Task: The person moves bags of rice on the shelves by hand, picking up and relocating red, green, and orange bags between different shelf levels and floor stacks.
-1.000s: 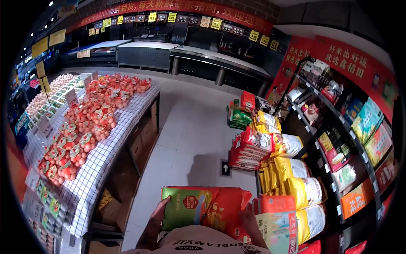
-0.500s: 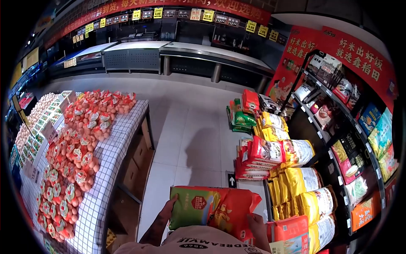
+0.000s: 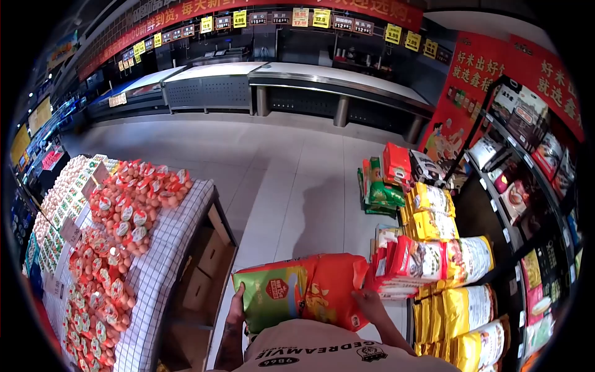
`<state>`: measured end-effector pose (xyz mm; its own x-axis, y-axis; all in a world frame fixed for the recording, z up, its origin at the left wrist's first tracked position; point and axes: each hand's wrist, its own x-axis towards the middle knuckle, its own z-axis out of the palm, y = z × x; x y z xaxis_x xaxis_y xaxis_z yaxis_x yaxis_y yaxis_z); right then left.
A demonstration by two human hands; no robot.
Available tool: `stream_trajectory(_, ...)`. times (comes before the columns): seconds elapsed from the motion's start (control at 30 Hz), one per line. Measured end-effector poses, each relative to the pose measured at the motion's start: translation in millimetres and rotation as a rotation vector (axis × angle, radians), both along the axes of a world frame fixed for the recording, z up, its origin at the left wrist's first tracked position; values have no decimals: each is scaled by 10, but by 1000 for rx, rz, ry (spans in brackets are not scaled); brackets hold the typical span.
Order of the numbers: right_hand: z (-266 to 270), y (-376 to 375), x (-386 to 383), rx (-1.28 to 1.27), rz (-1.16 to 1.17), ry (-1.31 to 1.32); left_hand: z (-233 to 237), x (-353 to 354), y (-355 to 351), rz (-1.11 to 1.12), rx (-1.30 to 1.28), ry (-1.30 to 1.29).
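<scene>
A large green-and-red bag of rice (image 3: 322, 288) lies across the front of my body, in the lower middle of the head view. My left hand (image 3: 236, 304) grips its left end, thumb up against the green side. At the red end, my right hand (image 3: 370, 305) has its fingers closed on the bag's edge. The underside of the bag and most of the fingertips are hidden. Just right of the right hand stands a pile of red-and-white bags (image 3: 412, 263).
Netted eggs (image 3: 102, 291) cover a table with a checked cloth (image 3: 164, 260) on the left. Stacked yellow bags (image 3: 468, 316) and a shelf rack (image 3: 527, 167) line the right. A tiled floor (image 3: 273, 180) runs between them to a long metal counter (image 3: 334, 84).
The view has swung left and forward, so the shelves shift right. The bag, still between both hands, sits higher and slightly further left in view.
</scene>
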<state>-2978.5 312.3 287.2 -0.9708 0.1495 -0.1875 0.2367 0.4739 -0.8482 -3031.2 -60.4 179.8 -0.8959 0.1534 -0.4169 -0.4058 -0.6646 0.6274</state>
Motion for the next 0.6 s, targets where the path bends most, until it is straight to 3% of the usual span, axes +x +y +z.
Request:
stream_trajectory(0.27,-433,483,-1520,41,-166,18,-545,-2279,551,-225,1,3)
stream_trajectory(0.47,32,611,-2628,-72,-449,50,-297,-4334,1229,-489,30,-68)
stream_trajectory(0.6,-205,784,-3196,-67,-589,115,-498,-5178,1592,-607,-12,-131)
